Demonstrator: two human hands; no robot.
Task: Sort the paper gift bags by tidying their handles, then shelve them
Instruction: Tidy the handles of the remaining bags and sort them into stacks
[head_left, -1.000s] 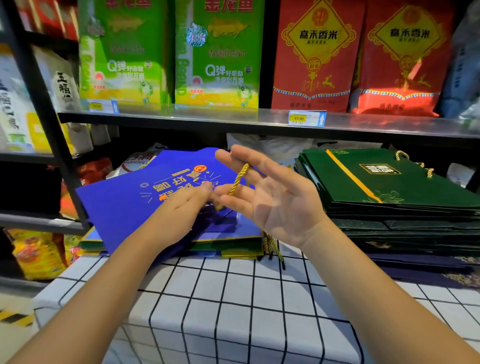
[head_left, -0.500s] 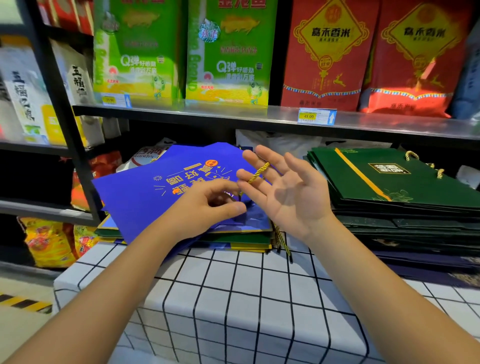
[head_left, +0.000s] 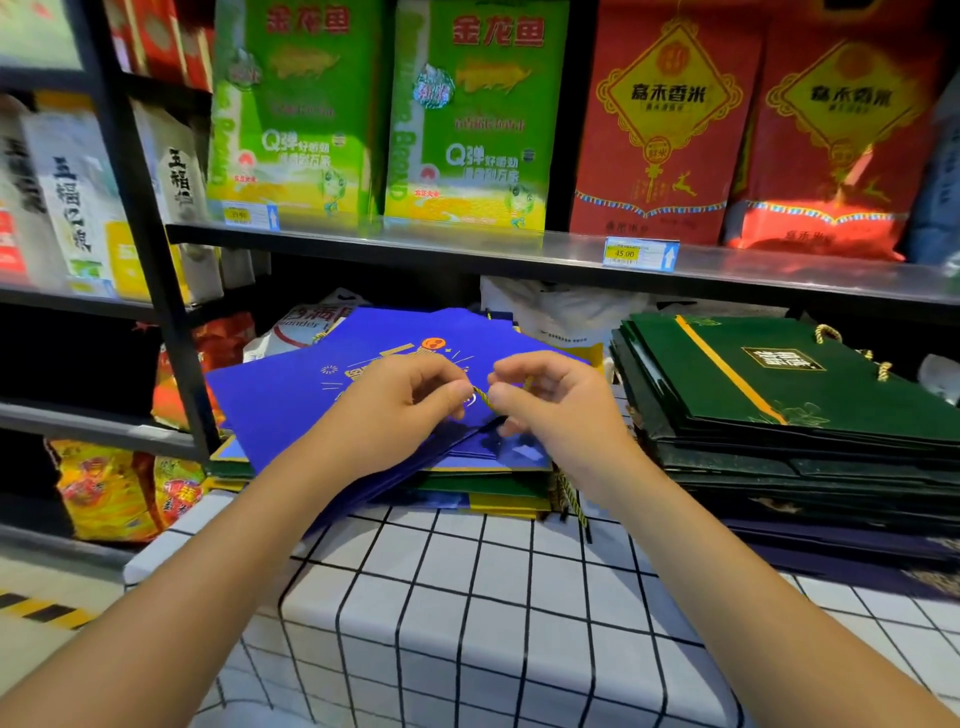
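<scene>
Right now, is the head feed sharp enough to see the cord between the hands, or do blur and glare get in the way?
Head view: the gold cord pinched between the left hand and right hand reads clearly; the green rice bags above are motion-smeared; the metal shelf shows soft glare; wide-angle bending curves the frame edges.

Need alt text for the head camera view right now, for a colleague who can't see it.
Both hands, left hand and right hand, pinch a gold cord handle over a blue gift bag topping a stack on a grid-patterned tablecloth. A stack of green gift bags lies alongside.
</scene>
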